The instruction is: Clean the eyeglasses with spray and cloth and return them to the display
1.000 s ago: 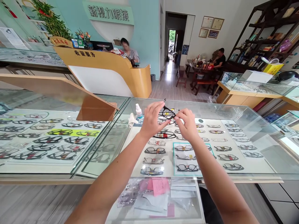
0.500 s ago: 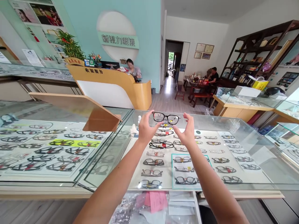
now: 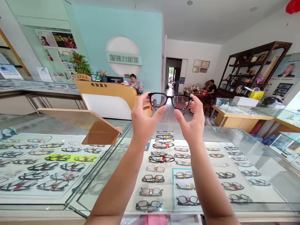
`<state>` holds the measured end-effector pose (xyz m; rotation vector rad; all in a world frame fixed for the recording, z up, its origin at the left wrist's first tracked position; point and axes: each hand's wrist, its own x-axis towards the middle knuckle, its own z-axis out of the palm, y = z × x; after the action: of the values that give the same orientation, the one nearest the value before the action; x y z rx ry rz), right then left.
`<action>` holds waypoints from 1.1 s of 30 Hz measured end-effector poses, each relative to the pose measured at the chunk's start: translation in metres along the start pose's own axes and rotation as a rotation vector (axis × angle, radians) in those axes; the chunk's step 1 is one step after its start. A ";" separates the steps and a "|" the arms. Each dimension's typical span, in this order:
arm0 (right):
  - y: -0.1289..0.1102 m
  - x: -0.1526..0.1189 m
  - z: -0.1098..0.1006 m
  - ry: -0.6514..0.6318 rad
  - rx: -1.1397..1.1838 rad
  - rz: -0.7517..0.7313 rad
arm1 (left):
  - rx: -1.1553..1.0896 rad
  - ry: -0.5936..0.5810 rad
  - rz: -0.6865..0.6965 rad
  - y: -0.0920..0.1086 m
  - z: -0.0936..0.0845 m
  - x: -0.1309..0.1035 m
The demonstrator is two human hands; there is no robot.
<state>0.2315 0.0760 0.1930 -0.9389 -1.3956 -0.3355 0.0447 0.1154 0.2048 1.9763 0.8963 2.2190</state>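
Note:
Both of my hands hold up a pair of black-framed eyeglasses (image 3: 169,97) above the far edge of the glass display case. My left hand (image 3: 145,117) grips the left side of the frame, its thumb below the left lens. On the other side, my right hand (image 3: 191,120) has its fingers around the right end of the frame, thumb under the lens. The lenses face me and red marking shows on the right one. Beneath my hands, several rows of eyeglasses (image 3: 153,178) lie inside the case.
The glass display case (image 3: 217,211) spans the front. A tilted wooden board (image 3: 100,132) stands on the left case. Beyond are a cashier counter (image 3: 105,89) with a seated person (image 3: 137,83), another person (image 3: 212,88) at a table, and a dark shelf (image 3: 249,67).
My hands have raised the eyeglasses higher and they appear larger, nearer to me. The view has tilted upward, so the open drawer at the bottom is mostly out of sight.

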 end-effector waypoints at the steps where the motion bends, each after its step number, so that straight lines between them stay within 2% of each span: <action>1: -0.001 0.001 -0.002 -0.016 -0.002 0.004 | -0.016 0.007 -0.005 0.000 0.001 -0.001; 7: 0.005 0.005 -0.013 -0.090 -0.019 0.066 | -0.046 -0.024 -0.039 -0.011 0.012 -0.009; 13: 0.017 0.006 -0.012 -0.153 -0.008 0.098 | 0.002 -0.060 -0.090 -0.014 0.014 -0.012; 22: 0.031 -0.004 -0.012 -0.221 -0.018 0.048 | 0.080 -0.056 -0.019 -0.014 0.014 -0.014; 33: 0.027 -0.005 -0.012 -0.290 0.016 0.070 | 0.127 -0.027 0.050 -0.001 0.009 -0.014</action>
<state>0.2581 0.0824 0.1800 -1.0506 -1.6215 -0.1385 0.0552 0.1146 0.1920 2.0992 1.0195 2.2075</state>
